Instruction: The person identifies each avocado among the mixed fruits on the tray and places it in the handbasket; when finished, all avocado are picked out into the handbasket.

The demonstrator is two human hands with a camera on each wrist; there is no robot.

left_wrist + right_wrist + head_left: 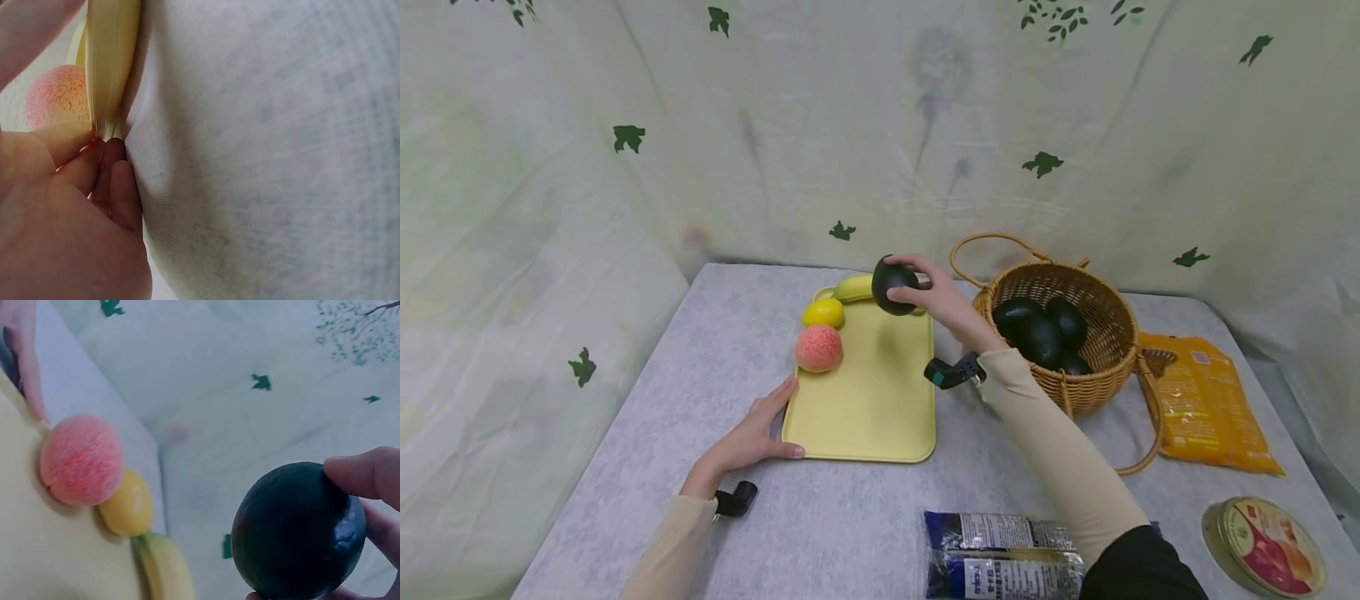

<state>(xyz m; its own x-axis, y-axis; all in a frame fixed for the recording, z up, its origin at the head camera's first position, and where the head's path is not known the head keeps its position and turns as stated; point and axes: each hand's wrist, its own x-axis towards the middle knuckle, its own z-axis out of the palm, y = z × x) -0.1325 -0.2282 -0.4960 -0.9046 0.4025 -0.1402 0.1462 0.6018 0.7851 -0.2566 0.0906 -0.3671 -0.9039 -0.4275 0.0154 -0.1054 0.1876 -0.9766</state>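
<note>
My right hand (929, 293) grips a dark green avocado (294, 528) between thumb and fingers, above the far right part of a yellow tray (880, 400). My left hand (750, 435) rests at the tray's near left corner, its fingers touching the left edge and its thumb the front edge. Along the tray's left side are a pink peach (818, 348) and a yellow lemon (823, 313). A banana (854, 288) lies across the far end, partly hidden behind the avocado.
Right of the tray stands a wicker basket (1108, 321) holding several avocados (1037, 337), its handles sticking out. Beyond it lies an orange packet (1206, 408). A blue-and-silver package (1000, 558) and a round tin (1273, 546) lie near the front. Printed curtains border the table.
</note>
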